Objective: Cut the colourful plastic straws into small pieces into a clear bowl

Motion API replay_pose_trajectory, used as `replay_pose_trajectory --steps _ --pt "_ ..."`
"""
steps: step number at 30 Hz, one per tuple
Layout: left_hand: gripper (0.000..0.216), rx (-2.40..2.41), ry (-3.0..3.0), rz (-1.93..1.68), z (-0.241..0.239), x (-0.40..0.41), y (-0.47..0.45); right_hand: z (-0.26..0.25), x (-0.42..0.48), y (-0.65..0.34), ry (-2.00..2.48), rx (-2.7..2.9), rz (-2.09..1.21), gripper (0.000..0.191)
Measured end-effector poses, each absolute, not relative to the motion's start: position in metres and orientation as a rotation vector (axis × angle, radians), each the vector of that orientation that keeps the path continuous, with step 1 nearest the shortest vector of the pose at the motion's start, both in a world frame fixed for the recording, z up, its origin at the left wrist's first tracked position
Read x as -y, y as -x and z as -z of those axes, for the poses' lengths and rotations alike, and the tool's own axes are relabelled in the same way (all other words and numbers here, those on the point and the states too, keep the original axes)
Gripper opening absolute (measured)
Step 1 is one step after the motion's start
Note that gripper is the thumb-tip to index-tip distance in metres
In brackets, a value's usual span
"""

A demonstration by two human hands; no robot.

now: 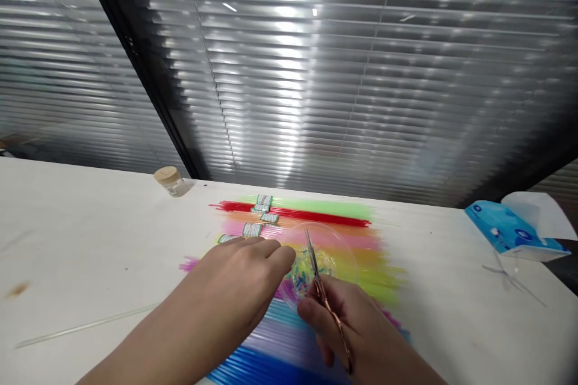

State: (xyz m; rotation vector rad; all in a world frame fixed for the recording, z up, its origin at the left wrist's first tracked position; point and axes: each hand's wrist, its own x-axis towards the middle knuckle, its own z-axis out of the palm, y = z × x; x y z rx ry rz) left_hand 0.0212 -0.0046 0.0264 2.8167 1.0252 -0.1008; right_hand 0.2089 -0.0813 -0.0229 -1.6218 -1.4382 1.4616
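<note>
Bundles of coloured plastic straws (pixel 316 216) lie side by side on the white table (pixel 81 252), red, green, orange, pink, yellow, purple and blue, some with paper bands. On top of them sits a clear plastic bowl (pixel 347 249) holding small cut straw bits. My right hand (pixel 356 325) is closed round copper-coloured scissors (pixel 320 289), blades pointing up over the bowl. My left hand (pixel 248 277) reaches toward the bowl's left rim with fingers curled together; what they pinch, if anything, is hidden.
A small glass jar with a wooden lid (pixel 170 181) stands at the back left. A blue tissue pack (pixel 510 231) lies at the right edge. One pale loose straw (pixel 90 325) rests on the table front left. Closed window blinds (pixel 338 72) rise behind the table.
</note>
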Motion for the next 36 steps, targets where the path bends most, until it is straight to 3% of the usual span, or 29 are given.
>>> replay_pose_trajectory --steps 6,17,36 --pt "0.031 -1.033 -2.809 0.089 -0.027 0.003 -0.021 0.018 0.084 -0.209 1.660 1.477 -1.388 0.066" --pt "0.027 -0.919 -2.755 -0.094 -0.024 0.007 -0.024 0.022 0.083 -0.208 1.658 1.475 -1.421 0.060" --pt "0.026 -0.925 -2.730 -0.078 -0.024 0.007 -0.023 0.031 0.084 -0.209 1.592 1.417 -1.432 0.062"
